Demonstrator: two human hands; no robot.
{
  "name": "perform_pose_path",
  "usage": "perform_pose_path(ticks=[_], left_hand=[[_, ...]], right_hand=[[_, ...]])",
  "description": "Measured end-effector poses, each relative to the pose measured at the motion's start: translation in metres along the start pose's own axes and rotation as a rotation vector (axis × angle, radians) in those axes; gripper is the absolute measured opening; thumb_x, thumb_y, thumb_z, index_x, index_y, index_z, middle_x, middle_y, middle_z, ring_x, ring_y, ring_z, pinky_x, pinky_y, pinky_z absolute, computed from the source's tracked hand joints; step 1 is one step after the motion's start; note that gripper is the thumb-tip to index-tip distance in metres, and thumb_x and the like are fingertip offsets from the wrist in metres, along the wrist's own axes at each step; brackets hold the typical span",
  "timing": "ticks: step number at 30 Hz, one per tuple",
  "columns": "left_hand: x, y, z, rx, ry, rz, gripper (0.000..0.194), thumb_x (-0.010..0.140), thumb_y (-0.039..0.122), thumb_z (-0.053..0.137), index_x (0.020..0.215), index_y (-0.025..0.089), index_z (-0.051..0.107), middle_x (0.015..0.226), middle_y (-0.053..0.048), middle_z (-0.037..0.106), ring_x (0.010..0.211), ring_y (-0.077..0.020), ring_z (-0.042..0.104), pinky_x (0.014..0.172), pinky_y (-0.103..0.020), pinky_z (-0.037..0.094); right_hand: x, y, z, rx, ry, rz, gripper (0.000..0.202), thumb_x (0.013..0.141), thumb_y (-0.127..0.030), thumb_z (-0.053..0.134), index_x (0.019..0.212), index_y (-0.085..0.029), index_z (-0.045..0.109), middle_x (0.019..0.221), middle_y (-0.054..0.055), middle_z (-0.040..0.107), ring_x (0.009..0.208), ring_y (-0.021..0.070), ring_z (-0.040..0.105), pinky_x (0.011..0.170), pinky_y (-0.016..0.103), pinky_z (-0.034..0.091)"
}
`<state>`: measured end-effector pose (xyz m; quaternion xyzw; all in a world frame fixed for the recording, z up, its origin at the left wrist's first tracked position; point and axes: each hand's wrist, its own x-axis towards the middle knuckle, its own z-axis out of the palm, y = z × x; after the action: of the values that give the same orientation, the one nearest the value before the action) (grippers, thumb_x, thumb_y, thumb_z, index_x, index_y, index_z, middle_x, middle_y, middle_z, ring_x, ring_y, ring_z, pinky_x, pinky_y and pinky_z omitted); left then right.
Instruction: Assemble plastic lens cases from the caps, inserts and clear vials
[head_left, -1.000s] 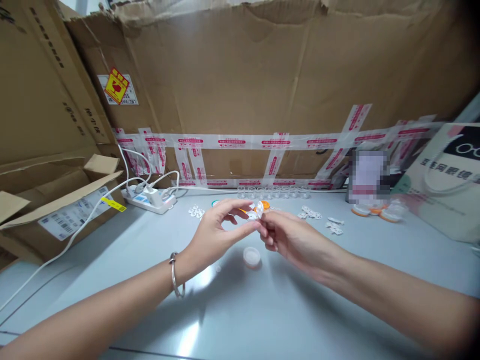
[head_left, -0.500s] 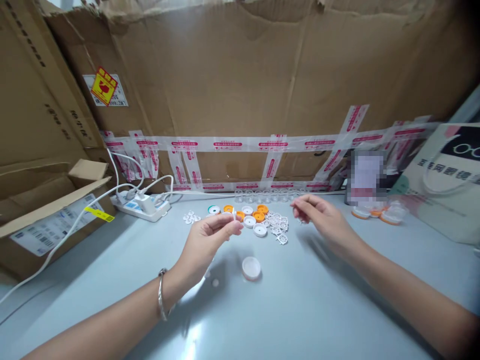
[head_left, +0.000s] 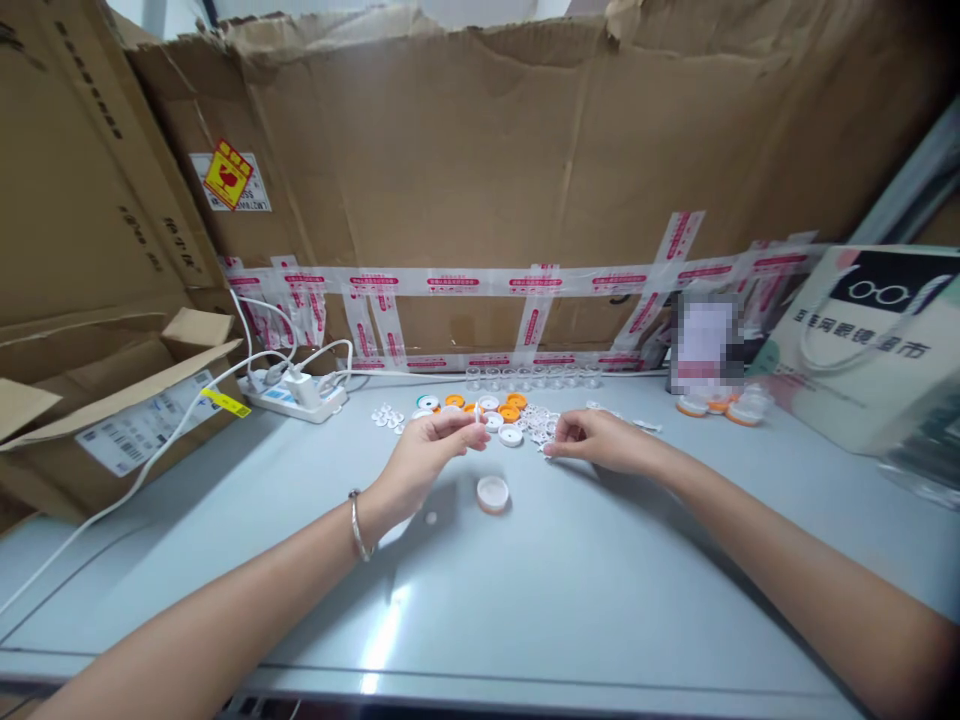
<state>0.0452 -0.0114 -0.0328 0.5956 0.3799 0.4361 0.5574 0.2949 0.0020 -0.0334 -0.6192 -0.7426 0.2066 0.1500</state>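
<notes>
My left hand [head_left: 448, 437] pinches a small white piece [head_left: 478, 412] upright between thumb and fingertips, above the table's middle. My right hand [head_left: 587, 440] is closed at the near edge of a heap of white openwork parts [head_left: 537, 422]; its fingertips touch a small white part [head_left: 547, 452]. Orange discs [head_left: 513, 407] and white discs [head_left: 511, 436] lie behind and between the hands. A round shallow dish [head_left: 493, 494] sits nearer me, with a tiny white disc [head_left: 430, 518] to its left. Small white pieces [head_left: 387, 416] lie left of the discs.
Clear cups [head_left: 532, 378] line the back below a large cardboard box [head_left: 420, 150]. At left are a power strip [head_left: 304, 398] with cables and an open carton [head_left: 142, 430]. Lidded containers [head_left: 742, 406] and a printed bag [head_left: 847, 350] stand at right.
My right hand has moved left and down to the white parts. My left hand still holds its piece. The camera view has shifted, showing the table's front edge.
</notes>
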Motion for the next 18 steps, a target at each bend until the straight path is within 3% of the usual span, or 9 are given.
perform_pose_path(ticks=[7, 14, 18], left_hand=[[0.008, -0.001, -0.003, 0.051, 0.004, 0.039, 0.026, 0.071, 0.036, 0.066, 0.086, 0.015, 0.067, 0.084, -0.005, 0.067, 0.078, -0.0142, 0.060, 0.075, -0.026, 0.041], [-0.004, 0.001, -0.002, 0.054, -0.032, 0.060, 0.023, 0.070, 0.033, 0.068, 0.084, 0.015, 0.067, 0.082, -0.004, 0.067, 0.074, -0.0123, 0.059, 0.073, -0.025, 0.043], [-0.010, 0.001, 0.003, 0.069, -0.044, 0.069, 0.022, 0.068, 0.031, 0.068, 0.082, 0.013, 0.066, 0.080, -0.005, 0.066, 0.074, -0.0126, 0.059, 0.073, -0.025, 0.046]], right_hand=[[0.004, -0.003, 0.015, -0.083, 0.036, 0.030, 0.019, 0.071, -0.036, 0.058, 0.065, -0.019, 0.058, 0.069, 0.002, 0.064, 0.066, 0.0155, 0.056, 0.057, 0.024, 0.035], [0.004, -0.003, 0.019, -0.089, 0.097, 0.049, 0.029, 0.073, -0.047, 0.053, 0.069, -0.019, 0.055, 0.067, 0.002, 0.061, 0.061, 0.0144, 0.053, 0.051, 0.023, 0.032], [0.004, -0.004, 0.023, -0.073, 0.137, 0.052, 0.026, 0.070, -0.046, 0.057, 0.070, -0.020, 0.055, 0.065, 0.000, 0.059, 0.061, 0.0141, 0.051, 0.052, 0.023, 0.031]])
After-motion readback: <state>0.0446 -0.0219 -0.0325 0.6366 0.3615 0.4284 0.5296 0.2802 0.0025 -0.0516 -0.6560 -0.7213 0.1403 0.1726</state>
